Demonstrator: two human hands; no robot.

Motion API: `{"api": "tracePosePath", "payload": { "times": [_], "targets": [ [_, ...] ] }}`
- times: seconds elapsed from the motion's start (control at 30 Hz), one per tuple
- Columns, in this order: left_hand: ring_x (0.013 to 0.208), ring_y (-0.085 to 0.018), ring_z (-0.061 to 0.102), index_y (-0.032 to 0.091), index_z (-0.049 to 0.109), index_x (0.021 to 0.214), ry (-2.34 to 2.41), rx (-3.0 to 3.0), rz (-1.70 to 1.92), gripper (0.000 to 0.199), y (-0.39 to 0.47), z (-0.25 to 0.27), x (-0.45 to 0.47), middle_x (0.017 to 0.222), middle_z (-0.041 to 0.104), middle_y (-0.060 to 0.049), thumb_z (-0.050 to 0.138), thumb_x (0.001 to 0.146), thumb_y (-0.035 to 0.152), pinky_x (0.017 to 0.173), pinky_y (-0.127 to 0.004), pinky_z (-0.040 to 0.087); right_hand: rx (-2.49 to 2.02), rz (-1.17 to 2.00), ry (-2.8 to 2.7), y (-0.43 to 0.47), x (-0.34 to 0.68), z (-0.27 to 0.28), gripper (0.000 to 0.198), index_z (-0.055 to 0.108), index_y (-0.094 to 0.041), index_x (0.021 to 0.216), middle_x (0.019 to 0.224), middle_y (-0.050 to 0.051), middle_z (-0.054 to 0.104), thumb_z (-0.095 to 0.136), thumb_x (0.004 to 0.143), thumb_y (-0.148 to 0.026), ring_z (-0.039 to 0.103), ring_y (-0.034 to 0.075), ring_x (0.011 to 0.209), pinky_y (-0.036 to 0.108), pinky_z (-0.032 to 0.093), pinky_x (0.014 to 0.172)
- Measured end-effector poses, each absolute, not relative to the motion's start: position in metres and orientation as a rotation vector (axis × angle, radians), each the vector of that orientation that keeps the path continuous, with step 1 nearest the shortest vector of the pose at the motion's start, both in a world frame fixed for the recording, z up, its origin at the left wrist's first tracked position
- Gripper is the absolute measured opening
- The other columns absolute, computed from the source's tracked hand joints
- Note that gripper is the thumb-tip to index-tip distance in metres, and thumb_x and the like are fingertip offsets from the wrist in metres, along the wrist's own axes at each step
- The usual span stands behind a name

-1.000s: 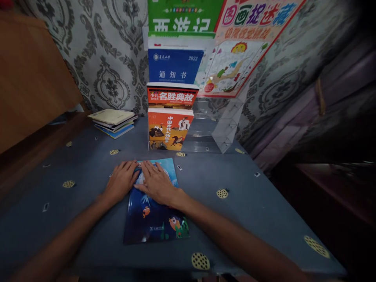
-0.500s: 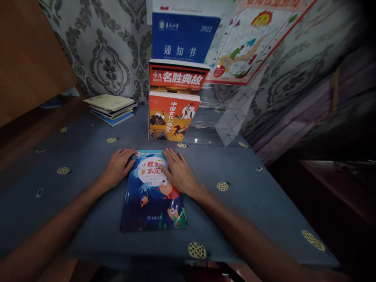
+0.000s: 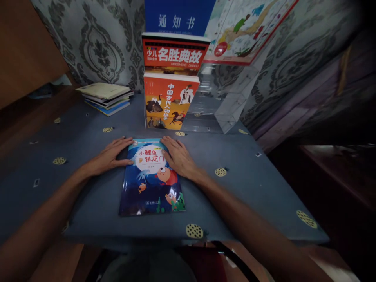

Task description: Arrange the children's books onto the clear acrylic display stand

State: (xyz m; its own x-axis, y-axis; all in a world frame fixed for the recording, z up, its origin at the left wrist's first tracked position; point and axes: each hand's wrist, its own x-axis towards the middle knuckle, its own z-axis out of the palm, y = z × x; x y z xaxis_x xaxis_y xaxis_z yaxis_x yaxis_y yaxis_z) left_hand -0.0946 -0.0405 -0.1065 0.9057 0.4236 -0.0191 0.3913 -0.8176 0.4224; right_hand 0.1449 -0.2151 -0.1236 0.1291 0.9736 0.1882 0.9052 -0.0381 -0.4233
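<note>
Left hand [image 3: 107, 157] and right hand [image 3: 179, 156] are set apart, unclenched, at opposite side edges of a blue picture book [image 3: 147, 182], whose right edge is partly covered by the right hand. The book is laid flat on the tabletop [image 3: 249, 168]. Beyond it, orange-covered books [image 3: 160, 92] are held in a clear rack [image 3: 228, 122]; far left, a book stack [image 3: 102, 91] is placed.
</note>
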Motion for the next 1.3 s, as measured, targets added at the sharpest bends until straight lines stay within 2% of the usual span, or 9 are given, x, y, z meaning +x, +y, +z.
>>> {"api": "tracePosePath", "payload": {
  "times": [0.17,0.37,0.5,0.67,0.77,0.9,1.03,1.17,1.3],
  "targets": [
    [0.155,-0.036,0.013,0.024,0.033,0.156,0.584,2.681,0.005,0.102,-0.04,-0.103,-0.098,0.168,0.021,-0.011,0.045,0.078,0.087,0.123,-0.056,0.018,-1.994,0.185,-1.806,-0.214,0.142,-0.124,0.046,0.048,-0.011,0.145,0.155,0.017,0.045,0.039,0.102,-0.026,0.036,0.026,0.149,0.053,0.026,0.121],
    [0.155,-0.038,0.009,0.029,0.028,0.158,0.515,2.804,-0.031,0.106,-0.06,-0.101,-0.104,0.169,0.017,-0.009,0.047,0.074,0.09,0.122,-0.062,0.016,-2.028,0.172,-1.801,-0.214,0.138,-0.122,0.045,0.048,-0.008,0.144,0.157,0.017,0.043,0.042,0.102,-0.023,0.035,0.027,0.149,0.052,0.025,0.122],
    [0.154,-0.037,0.015,0.034,0.027,0.158,0.308,2.889,0.026,0.096,-0.092,-0.104,-0.106,0.168,0.022,-0.007,0.047,0.079,0.085,0.122,-0.063,0.016,-2.0,0.157,-1.788,-0.213,0.137,-0.124,0.043,0.05,-0.011,0.143,0.156,0.017,0.045,0.042,0.103,-0.023,0.035,0.026,0.149,0.053,0.026,0.121],
    [0.153,-0.033,0.022,0.036,0.025,0.158,0.033,2.913,0.106,0.081,-0.134,-0.104,-0.098,0.167,0.025,-0.005,0.047,0.089,0.073,0.123,-0.058,0.019,-1.977,0.149,-1.763,-0.212,0.138,-0.127,0.04,0.051,-0.014,0.141,0.155,0.015,0.046,0.043,0.102,-0.022,0.036,0.025,0.148,0.052,0.026,0.121],
    [0.154,-0.029,0.023,0.035,0.019,0.16,-0.047,2.899,0.106,0.081,-0.151,-0.102,-0.091,0.167,0.026,-0.005,0.047,0.092,0.068,0.124,-0.053,0.023,-1.961,0.14,-1.758,-0.212,0.139,-0.128,0.039,0.052,-0.016,0.14,0.155,0.014,0.046,0.043,0.102,-0.023,0.036,0.024,0.148,0.053,0.026,0.121],
    [0.155,-0.028,0.019,0.035,0.014,0.16,-0.087,2.926,0.044,0.081,-0.164,-0.099,-0.085,0.168,0.023,-0.004,0.048,0.094,0.065,0.125,-0.053,0.021,-1.973,0.163,-1.759,-0.212,0.14,-0.126,0.041,0.05,-0.014,0.141,0.155,0.015,0.047,0.043,0.102,-0.022,0.037,0.024,0.147,0.052,0.026,0.121],
    [0.155,-0.027,0.018,0.035,0.012,0.16,-0.077,2.927,0.003,0.077,-0.167,-0.097,-0.085,0.168,0.02,-0.004,0.047,0.097,0.06,0.125,-0.054,0.018,-1.996,0.173,-1.712,-0.212,0.143,-0.124,0.043,0.052,-0.011,0.14,0.156,0.019,0.044,0.05,0.099,-0.024,0.036,0.029,0.148,0.052,0.029,0.12],
    [0.154,-0.026,0.021,0.04,0.013,0.159,-0.036,2.867,-0.107,0.073,-0.157,-0.09,-0.092,0.168,0.022,-0.001,0.049,0.098,0.056,0.126,-0.054,0.016,-1.94,0.2,-1.626,-0.213,0.15,-0.121,0.041,0.059,-0.011,0.134,0.146,0.019,0.054,0.055,0.095,-0.023,0.047,0.03,0.139,0.049,0.036,0.116],
    [0.153,-0.026,0.027,0.046,0.02,0.157,0.029,2.747,-0.258,0.068,-0.135,-0.078,-0.109,0.166,0.026,0.002,0.052,0.097,0.053,0.124,-0.055,0.02,-1.764,0.305,-1.482,-0.208,0.159,-0.122,0.04,0.06,-0.015,0.133,0.134,0.013,0.065,0.048,0.095,-0.019,0.058,0.025,0.126,0.045,0.042,0.111]
  ]
}}
